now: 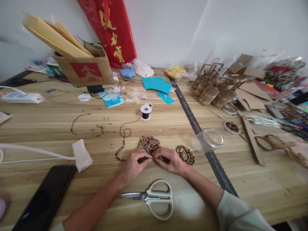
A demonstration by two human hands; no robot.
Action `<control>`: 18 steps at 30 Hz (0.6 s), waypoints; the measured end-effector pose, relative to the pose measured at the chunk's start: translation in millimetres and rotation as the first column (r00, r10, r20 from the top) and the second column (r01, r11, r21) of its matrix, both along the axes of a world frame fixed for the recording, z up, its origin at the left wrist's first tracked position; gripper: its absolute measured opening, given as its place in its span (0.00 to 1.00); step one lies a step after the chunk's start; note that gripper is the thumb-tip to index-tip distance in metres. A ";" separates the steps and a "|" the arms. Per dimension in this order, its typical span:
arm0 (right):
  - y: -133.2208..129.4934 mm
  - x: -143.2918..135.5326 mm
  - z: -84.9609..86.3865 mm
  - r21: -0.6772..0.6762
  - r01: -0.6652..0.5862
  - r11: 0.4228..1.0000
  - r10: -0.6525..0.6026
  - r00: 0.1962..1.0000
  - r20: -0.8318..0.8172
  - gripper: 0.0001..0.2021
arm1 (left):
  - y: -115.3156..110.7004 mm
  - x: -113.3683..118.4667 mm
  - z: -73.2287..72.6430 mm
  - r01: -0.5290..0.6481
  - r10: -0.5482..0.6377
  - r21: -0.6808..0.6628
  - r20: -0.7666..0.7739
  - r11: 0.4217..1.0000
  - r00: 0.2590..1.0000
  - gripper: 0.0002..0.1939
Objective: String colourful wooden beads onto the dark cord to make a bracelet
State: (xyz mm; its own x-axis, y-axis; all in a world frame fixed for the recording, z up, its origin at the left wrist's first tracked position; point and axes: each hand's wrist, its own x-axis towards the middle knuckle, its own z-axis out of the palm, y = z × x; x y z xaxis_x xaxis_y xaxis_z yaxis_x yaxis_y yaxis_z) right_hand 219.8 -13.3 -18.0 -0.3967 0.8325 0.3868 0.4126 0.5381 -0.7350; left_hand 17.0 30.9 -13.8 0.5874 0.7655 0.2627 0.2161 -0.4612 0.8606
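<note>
My left hand point(136, 163) and my right hand point(169, 159) meet fingertip to fingertip at the near edge of a pile of small multicoloured beads point(148, 144). The left pinches the black cord point(125, 132), whose beaded stretch point(117, 153) runs out on that hand's far side. From there the cord loops back to a white spool point(145, 112). Thumb and finger of my right hand are closed too, but what lies in them is too small to make out. Beside the right hand rests a coiled string of beads point(185, 155). Scissors point(154, 196) lie nearer me.
A black phone point(45, 199) and a white cable with a paper tag point(81, 155) lie to the left. A clear plastic tub point(209, 140) stands right of the beads. Behind are blue cards point(156, 84), a cardboard box point(83, 69) and wooden baskets point(214, 89).
</note>
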 end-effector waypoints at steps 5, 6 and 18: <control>-0.8 1.0 -2.1 -0.057 0.013 0.998 -0.014 0.999 -0.030 0.04 | -0.4 0.7 1.1 0.006 -0.006 0.020 -0.015 1.000 1.000 0.05; -0.8 1.2 -2.0 -0.062 0.011 0.998 -0.013 0.999 -0.030 0.04 | -0.6 0.6 1.4 0.003 -0.003 0.016 -0.022 1.000 1.000 0.05; -0.1 0.0 7.2 -0.134 -0.009 0.991 0.001 0.998 -0.056 0.04 | -2.3 0.3 3.4 0.003 -0.002 0.003 -0.086 1.000 0.996 0.04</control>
